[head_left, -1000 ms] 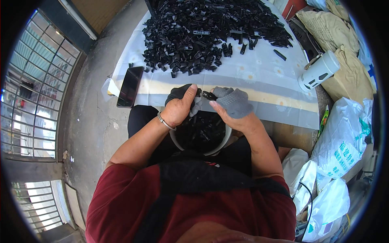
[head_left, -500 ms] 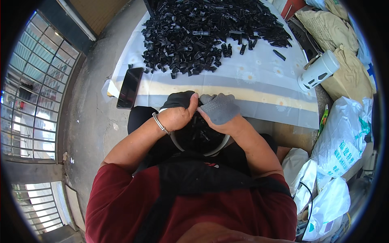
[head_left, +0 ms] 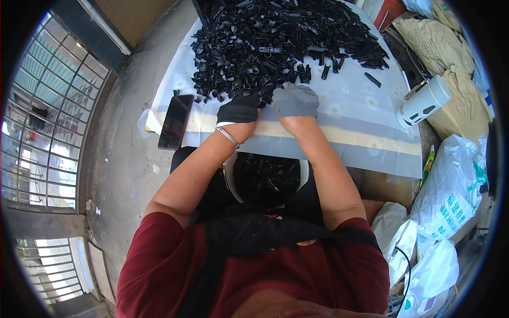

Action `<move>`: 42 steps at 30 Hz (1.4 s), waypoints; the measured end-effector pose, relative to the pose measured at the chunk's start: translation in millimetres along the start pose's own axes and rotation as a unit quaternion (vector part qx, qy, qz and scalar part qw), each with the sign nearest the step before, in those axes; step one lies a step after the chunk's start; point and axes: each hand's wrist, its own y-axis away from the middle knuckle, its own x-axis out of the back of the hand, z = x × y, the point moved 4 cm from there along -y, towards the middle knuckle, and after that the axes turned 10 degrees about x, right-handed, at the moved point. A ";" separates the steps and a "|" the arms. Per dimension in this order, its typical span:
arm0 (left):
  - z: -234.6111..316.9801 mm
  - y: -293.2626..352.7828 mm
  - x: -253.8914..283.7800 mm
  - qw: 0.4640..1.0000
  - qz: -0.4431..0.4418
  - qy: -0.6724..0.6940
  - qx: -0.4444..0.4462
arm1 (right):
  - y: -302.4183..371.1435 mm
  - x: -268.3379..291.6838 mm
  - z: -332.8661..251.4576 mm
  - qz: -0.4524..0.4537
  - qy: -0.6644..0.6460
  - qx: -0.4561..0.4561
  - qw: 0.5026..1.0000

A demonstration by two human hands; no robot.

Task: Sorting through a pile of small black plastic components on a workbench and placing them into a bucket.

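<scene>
A large heap of small black plastic pieces (head_left: 265, 47) covers the far part of the table. At its near edge is my left hand (head_left: 238, 112), in a black glove with a metal bangle at the wrist. Beside it, slightly apart, my right hand (head_left: 296, 103) wears a grey dotted glove. Both hands are curled with the backs upward, so whatever lies in the fingers is hidden. Loose black pieces lie right by the fingertips. Between my legs, below the table edge, stands a pale round bucket (head_left: 305, 172) with more black pieces inside.
A dark phone (head_left: 175, 122) lies at the table's left edge. On the right edge stands a white bottle (head_left: 424, 102). White plastic bags (head_left: 450, 185) and brown sacks (head_left: 432, 45) are piled to the right. A barred window (head_left: 45, 116) is at the left.
Both hands have moved forward from above the bucket to the near edge of the heap. They have come slightly apart, and the bucket's contents now show more fully.
</scene>
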 end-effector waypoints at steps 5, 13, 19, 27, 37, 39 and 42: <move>-14.4 8.6 4.4 0.999 -0.003 0.025 -0.023 | 21.2 18.1 3.6 0.085 -0.001 0.056 0.995; -26.8 9.3 -1.7 0.999 -0.042 0.018 -0.022 | 46.1 44.3 -2.3 0.165 -0.129 0.026 0.978; -22.2 11.6 13.3 0.994 -0.101 -0.019 0.043 | 55.2 46.5 -27.7 0.076 -0.175 0.060 0.980; -4.9 30.5 30.5 0.986 -0.047 0.157 0.041 | 59.3 40.0 -43.3 0.110 -0.165 0.084 0.976; 4.4 52.6 29.8 0.902 -0.082 0.407 0.119 | 56.6 57.9 -46.2 0.067 -0.281 0.053 0.956; -0.7 51.0 27.6 0.881 -0.094 0.434 0.160 | 60.7 60.1 -37.5 0.065 -0.286 0.033 0.956; -1.1 48.9 31.7 0.888 -0.103 0.417 0.165 | 65.8 65.2 -36.8 0.114 -0.224 0.083 0.964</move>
